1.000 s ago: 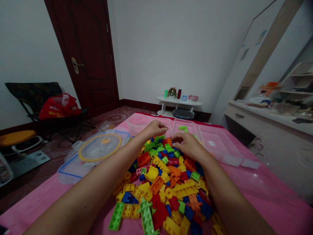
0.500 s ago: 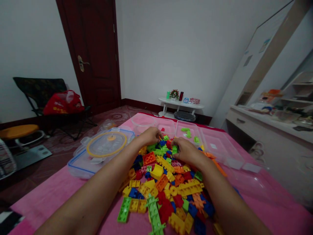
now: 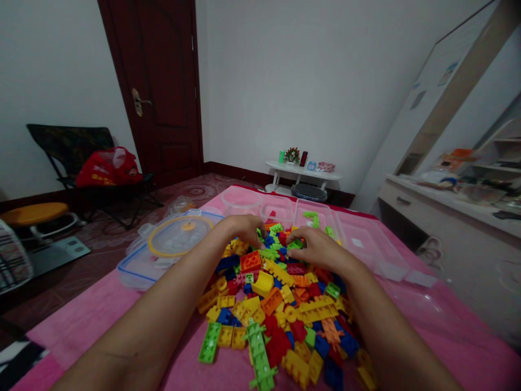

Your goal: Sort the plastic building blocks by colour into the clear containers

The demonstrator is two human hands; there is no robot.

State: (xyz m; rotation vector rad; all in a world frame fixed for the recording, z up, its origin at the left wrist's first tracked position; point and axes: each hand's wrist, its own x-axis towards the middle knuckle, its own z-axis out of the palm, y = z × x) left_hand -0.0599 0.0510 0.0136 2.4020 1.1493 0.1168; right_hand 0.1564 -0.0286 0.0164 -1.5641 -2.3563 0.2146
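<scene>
Across the pink-draped desk (image 3: 89,320), a heap of glossy, studded plastic blocks (image 3: 264,284) lay between two forearms. Beyond it, one clear tray (image 3: 302,208) held green pieces (image 3: 315,220); a smaller tray (image 3: 285,205) held something red (image 3: 273,213). A round, yellow-ringed lid (image 3: 179,236) topped a blue-edged box (image 3: 136,276). The right hand (image 3: 315,247) had its fingers parted at the heap; whether the left hand (image 3: 245,228) gripped anything, I couldn't tell.
</scene>
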